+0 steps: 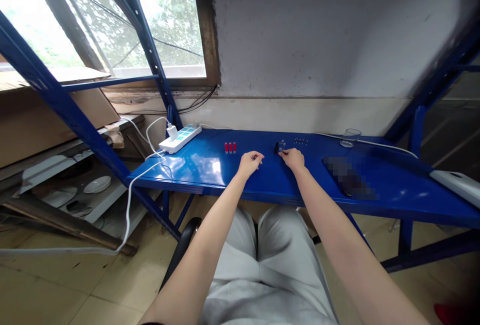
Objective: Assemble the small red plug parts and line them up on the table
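Observation:
I sit facing a blue metal shelf (pixel 210 170) with both arms stretched out over it. My left hand (pixel 249 160) rests on the shelf with its fingers curled in, pinching a tiny part that is too small to name. My right hand (pixel 292 157) lies a little to the right, fingers pinched together at a small dark block (pixel 277 147) with tiny parts beside it. Three small red pieces (pixel 230 147) stand in a row just left of my left hand. A row of tiny dark bits (pixel 300 141) lies behind my right hand.
A white power strip (pixel 180 138) with a plugged charger and a white cable sits at the shelf's left end. A clear glass (pixel 350 137) stands at the back right, a dark flat object (pixel 348 177) lies right of my hands, and a white device (pixel 455 183) is at the far right. Blue frame posts flank the shelf.

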A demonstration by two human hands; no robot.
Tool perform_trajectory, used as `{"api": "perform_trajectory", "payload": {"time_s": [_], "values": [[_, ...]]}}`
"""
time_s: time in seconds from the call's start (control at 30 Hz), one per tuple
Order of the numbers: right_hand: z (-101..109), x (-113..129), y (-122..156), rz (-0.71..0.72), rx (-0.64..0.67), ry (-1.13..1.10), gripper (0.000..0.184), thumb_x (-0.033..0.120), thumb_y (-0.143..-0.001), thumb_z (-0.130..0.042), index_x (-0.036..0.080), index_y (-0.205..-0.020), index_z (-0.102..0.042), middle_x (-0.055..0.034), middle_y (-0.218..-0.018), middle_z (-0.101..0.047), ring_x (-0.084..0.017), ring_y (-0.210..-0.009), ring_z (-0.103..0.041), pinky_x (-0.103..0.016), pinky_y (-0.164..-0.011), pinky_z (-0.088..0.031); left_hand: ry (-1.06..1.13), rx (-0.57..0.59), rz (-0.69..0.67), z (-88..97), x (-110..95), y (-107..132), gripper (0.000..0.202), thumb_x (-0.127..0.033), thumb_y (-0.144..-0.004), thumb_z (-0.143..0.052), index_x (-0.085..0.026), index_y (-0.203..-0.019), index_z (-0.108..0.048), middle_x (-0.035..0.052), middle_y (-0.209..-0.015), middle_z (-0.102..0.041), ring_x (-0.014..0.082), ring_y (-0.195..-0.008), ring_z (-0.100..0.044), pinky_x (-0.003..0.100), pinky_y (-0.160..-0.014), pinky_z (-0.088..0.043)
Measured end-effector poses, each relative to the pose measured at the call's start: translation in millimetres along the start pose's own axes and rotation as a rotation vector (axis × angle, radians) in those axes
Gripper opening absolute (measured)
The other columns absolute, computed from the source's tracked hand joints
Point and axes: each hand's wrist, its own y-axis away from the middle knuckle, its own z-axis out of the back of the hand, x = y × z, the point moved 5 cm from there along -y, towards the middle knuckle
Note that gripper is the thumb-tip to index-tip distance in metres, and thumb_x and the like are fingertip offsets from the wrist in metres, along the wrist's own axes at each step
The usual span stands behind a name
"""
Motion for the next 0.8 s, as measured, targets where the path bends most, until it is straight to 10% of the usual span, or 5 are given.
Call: {"api": "perform_trajectory", "payload": {"time_s": [0.43,0.8], "values": [[19,6,32,-0.043,-0.113,-0.005,0.028,0.033,-0.085,-0.044,0.018,-0.087,-0.068,-0.0093,-0.084,-0.068,-0.023,-0.083,-0.061,-0.034,-0.075,-0.041,-0.082,-0.006,-0.039,-2.0,-4,3,0.021,-0.028,-0.079,-0.049,-0.014,-0.079,-0.065,0.0017,-0.064,-0.059,0.0083,-0.052,-0.051,0.02,-0.052,-0.041],[15,36,55,0.362,-0.073,-0.201,0.033,0.039,-0.086,-0.038,0.019,-0.077,-0.063,-0.0063,-0.072,-0.065,-0.016,-0.063,-0.057,-0.024,-0.054,-0.037,-0.887,0.095,-0.545,31.3,-63,-18,0.031,-0.024,-0.087,-0.035,-0.014,-0.093,-0.064,0.0124,-0.09,-0.061,0.0222,-0.091,-0.052,0.035,-0.086,-0.035]]}}
